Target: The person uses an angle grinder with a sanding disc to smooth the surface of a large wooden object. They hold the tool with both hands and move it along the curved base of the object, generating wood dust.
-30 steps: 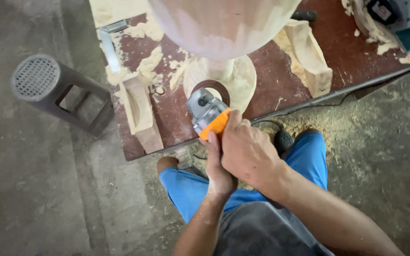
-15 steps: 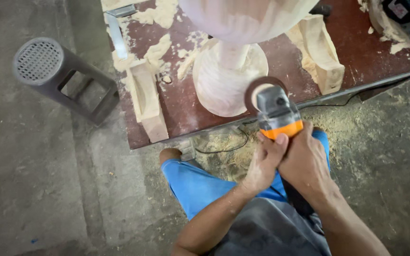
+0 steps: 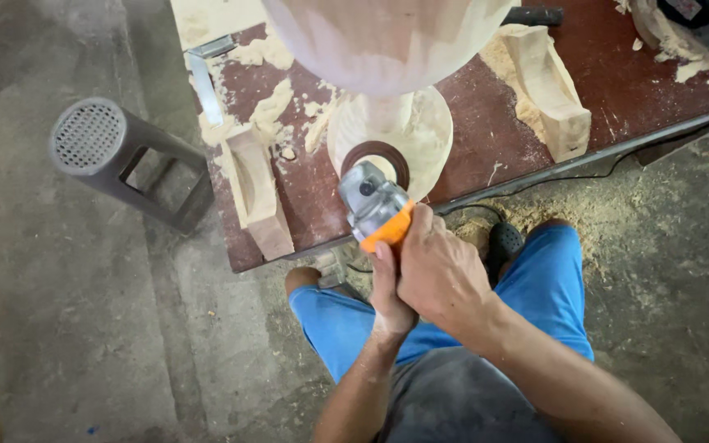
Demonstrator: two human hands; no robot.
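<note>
With the pale carved wooden pedestal (image 3: 387, 123) upright on the reddish-brown worktable (image 3: 486, 131), both hands, left hand (image 3: 390, 287) under right hand (image 3: 441, 275), clamp the orange-and-silver angle grinder (image 3: 375, 205), presumably steadying its brown sanding disc (image 3: 377, 156) against the base.

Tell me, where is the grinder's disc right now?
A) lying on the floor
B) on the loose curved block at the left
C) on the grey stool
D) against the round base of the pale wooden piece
D: held in both hands, the grinder sets its disc against the wooden piece's round base.

Dark red worktop (image 3: 486, 131) just beyond the fingers (image 3: 420, 226), pale carved wooden pedestal (image 3: 387, 123) standing ahead of them, curved wood offcut (image 3: 256, 193) to their left, another offcut (image 3: 547, 90) far right, metal square (image 3: 204, 82), sawdust (image 3: 268, 107) scattered.
</note>
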